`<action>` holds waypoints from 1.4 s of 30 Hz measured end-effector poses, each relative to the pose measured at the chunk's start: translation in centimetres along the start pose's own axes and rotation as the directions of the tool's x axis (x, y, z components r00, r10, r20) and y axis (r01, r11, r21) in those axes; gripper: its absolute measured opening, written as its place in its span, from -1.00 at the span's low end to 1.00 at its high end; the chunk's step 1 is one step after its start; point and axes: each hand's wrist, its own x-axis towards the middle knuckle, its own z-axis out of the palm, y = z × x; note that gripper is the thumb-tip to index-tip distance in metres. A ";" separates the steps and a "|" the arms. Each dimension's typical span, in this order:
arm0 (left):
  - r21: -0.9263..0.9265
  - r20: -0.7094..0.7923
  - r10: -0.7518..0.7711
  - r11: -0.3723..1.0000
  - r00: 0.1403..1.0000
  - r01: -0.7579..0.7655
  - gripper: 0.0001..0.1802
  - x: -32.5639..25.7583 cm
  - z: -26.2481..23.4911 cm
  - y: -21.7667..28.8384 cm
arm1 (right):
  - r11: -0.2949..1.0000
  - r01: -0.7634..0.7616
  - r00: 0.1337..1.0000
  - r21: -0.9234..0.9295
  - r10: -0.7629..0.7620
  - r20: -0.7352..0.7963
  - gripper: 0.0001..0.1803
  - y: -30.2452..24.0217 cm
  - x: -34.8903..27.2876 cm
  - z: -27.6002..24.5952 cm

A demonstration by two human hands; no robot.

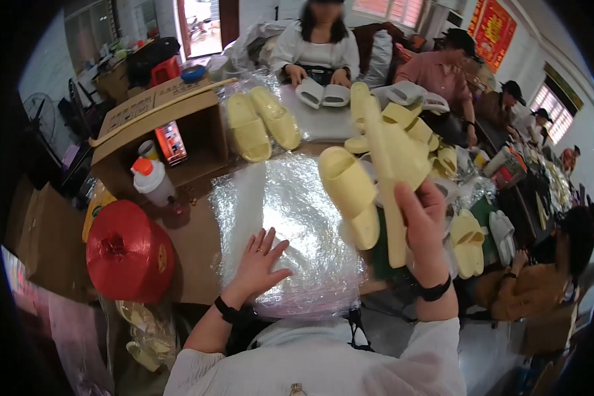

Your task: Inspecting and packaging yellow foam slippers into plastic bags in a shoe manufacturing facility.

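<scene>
My left hand [256, 265] lies flat with spread fingers on a stack of clear plastic bags [284, 198]. My right hand [421, 221] grips a pale yellow slipper [406, 155], raised on edge so that the side of its sole shows. Just left of it is another yellow slipper [343, 177]; whether it rests on the table or touches the held one, I cannot tell. Beyond the bags, a pair of yellow slippers [249, 125] sits side by side on plastic wrap. More yellow slippers [467, 241] are to the right of my right hand.
An open cardboard box [158, 109] stands at the left, a phone [171, 143] and a white bottle [153, 181] by it. Nearer is a round red object [129, 251]. Across the table a person [317, 49] handles grey slippers [322, 94]. Other people work along the right.
</scene>
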 end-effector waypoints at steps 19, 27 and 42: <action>-0.116 -0.123 0.074 0.989 0.990 -0.089 -0.31 -0.1 -0.5 0.3 | 0.802 0.200 0.762 -0.563 0.235 0.604 -0.70 16.3 -5.4 7.8; -0.083 -0.113 0.067 0.994 0.991 -0.076 -0.25 -0.4 -0.2 -0.3 | 0.695 0.113 0.861 -0.710 0.287 0.419 -0.46 16.0 -1.4 4.7; 0.051 -0.018 -0.009 0.999 1.000 0.010 -0.18 -0.5 0.3 -0.1 | 0.598 0.227 0.897 -0.768 0.178 0.405 -0.80 21.1 -0.8 5.0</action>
